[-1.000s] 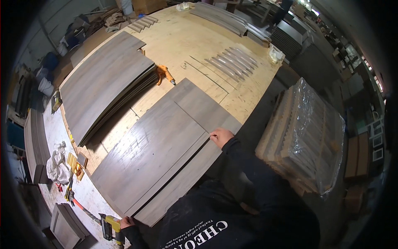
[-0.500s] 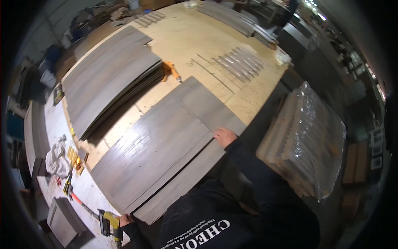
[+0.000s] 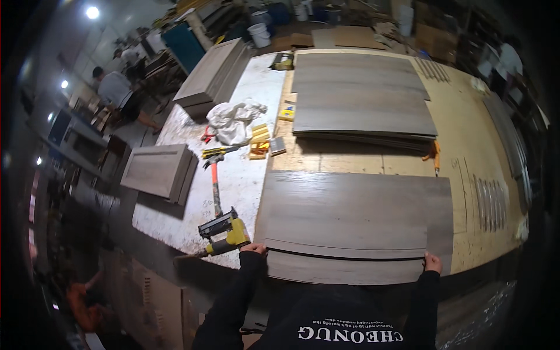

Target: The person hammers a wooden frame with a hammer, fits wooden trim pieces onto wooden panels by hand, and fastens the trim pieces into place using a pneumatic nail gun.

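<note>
A narrow wood-grain grey board [image 3: 344, 269] lies along the near side of the table, a thin dark gap between it and the wide grey panel [image 3: 350, 213] behind. The fingers of my left hand [image 3: 254, 249] are curled round the board's left end. At the opposite end my right hand [image 3: 432, 262] grips the edge, fingers bent. The wide panel rests on a larger grey sheet whose strip shows at the right. Just left of my left hand lies a yellow and black nail gun [image 3: 232, 234], close to it.
Behind the panel is a stack of grey panels [image 3: 361, 93]. To the left are a hammer [image 3: 215, 186], a white cloth [image 3: 233, 121], yellow boxes [image 3: 259, 143] and framed grey doors [image 3: 154, 172]. Thin strips [image 3: 492, 204] lie at the right. People work farther off.
My view has swung to the left, bringing the left side of the workshop into sight. Both hands are still at the two ends of the narrow board, and the dark gap looks thinner.
</note>
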`<action>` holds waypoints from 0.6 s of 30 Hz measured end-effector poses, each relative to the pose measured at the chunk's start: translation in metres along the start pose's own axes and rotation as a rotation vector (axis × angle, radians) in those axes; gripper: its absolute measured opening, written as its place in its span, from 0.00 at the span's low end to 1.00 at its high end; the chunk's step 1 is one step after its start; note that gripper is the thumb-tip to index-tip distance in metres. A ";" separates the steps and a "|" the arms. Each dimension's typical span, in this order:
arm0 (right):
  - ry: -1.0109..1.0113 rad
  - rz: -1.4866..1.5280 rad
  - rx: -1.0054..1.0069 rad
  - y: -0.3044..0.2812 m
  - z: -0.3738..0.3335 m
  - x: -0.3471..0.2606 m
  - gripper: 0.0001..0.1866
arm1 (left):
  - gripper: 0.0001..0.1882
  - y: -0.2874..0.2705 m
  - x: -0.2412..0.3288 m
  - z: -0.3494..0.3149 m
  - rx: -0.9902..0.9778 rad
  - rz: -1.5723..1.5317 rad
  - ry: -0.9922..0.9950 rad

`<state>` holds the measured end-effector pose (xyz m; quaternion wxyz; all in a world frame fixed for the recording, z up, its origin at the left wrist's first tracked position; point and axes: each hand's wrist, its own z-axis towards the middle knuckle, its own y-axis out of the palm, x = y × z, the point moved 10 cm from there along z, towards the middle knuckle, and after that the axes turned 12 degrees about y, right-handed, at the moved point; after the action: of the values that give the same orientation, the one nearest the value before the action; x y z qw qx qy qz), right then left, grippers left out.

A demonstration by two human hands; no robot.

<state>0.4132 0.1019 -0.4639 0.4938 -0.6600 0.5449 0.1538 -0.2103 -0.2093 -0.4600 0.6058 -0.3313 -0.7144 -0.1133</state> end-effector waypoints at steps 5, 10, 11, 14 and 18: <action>-0.223 -0.205 0.152 -0.007 -0.016 -0.024 0.16 | 0.09 0.004 0.009 -0.007 0.080 -0.028 -0.002; -0.261 -0.262 0.180 -0.012 -0.033 -0.043 0.15 | 0.10 0.011 0.021 -0.007 0.077 0.089 0.066; -0.237 -0.270 0.165 -0.012 -0.032 -0.042 0.15 | 0.10 0.010 0.014 -0.007 0.084 0.076 0.063; -0.262 -0.301 0.164 -0.017 -0.024 -0.037 0.14 | 0.09 0.011 0.012 -0.003 0.086 0.098 0.068; -0.206 -0.274 -0.010 -0.009 0.001 -0.028 0.13 | 0.08 0.010 0.045 0.000 -0.055 0.528 0.289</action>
<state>0.4116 0.1174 -0.4390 0.5601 -0.7113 0.3956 0.1546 -0.2057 -0.1864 -0.4199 0.7007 -0.5021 -0.5066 -0.0171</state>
